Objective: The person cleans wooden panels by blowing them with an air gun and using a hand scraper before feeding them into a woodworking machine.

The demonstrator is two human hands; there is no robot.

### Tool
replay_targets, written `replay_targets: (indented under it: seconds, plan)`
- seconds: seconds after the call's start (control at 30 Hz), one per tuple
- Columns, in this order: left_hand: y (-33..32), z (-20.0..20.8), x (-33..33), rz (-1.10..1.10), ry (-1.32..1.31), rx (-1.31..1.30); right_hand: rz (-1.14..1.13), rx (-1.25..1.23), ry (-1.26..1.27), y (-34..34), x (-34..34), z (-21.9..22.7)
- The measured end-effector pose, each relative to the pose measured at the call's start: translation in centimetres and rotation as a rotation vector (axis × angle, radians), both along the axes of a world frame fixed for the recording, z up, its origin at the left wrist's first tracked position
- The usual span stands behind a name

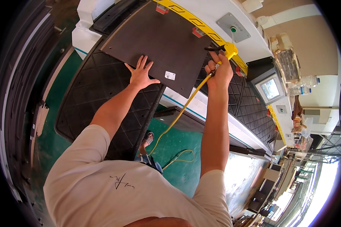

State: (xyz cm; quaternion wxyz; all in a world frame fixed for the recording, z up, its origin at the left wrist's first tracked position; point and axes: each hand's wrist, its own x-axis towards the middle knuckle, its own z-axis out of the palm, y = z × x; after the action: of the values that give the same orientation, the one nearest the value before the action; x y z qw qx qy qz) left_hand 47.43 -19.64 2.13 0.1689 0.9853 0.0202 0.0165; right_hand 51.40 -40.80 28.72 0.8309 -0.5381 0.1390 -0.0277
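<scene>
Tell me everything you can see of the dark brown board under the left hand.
The dark brown board is a flat, thin rectangular panel, matte like laminated wood, with a pale edge. It lies on the black grid-patterned bed, one corner overhanging. A small white label sits near that corner. The left hand presses flat on its near edge; the right hand holds a yellow air gun beside it.

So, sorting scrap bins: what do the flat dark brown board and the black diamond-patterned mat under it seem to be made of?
The dark brown board looks like laminated wood fibreboard: matte face, thin pale edge. The black diamond-patterned mat looks like rubber or moulded plastic: dull, embossed grid. Neither is certain.
</scene>
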Motion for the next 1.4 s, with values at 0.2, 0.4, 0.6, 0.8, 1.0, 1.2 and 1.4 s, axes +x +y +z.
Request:
replay_targets:
  seconds: [0.2, 0.4, 0.6, 0.8, 1.0, 1.2, 1.4]
  plan:
    - [-0.2, -0.2, 0.2, 0.013, -0.013, -0.026, -0.066, -0.082, -0.002, -0.2, 1.5, -0.1]
    - [-0.2, -0.7, 0.1, 0.011, -0.031, -0.026, -0.028, -0.135, -0.019, -0.4, 1.1, -0.3]
    - [-0.2, -0.1, 0.0, 0.011, -0.018, -0.06, 0.259, 0.161, 0.068, -2.7, -8.3, -5.4]
    - [-0.4, -0.6, 0.0, 0.003, -0.038, -0.032, 0.319, 0.564, 0.203, -7.7, -20.7, -12.9]
    - [-0.5, -0.8, -0.2, 0.013, -0.061, -0.053, 0.144, 0.612, 0.403, -10.3, -28.7, -15.5]
    - [-1.0, -0.8, -0.3, 0.024, -0.077, -0.045, 0.185, 0.193, 0.572, -8.4, -32.1, -15.5]
    - [-1.7, -0.8, -0.5, 0.056, -0.058, -0.02, 0.439, 0.175, 0.469, -6.7, -35.8, -14.6]
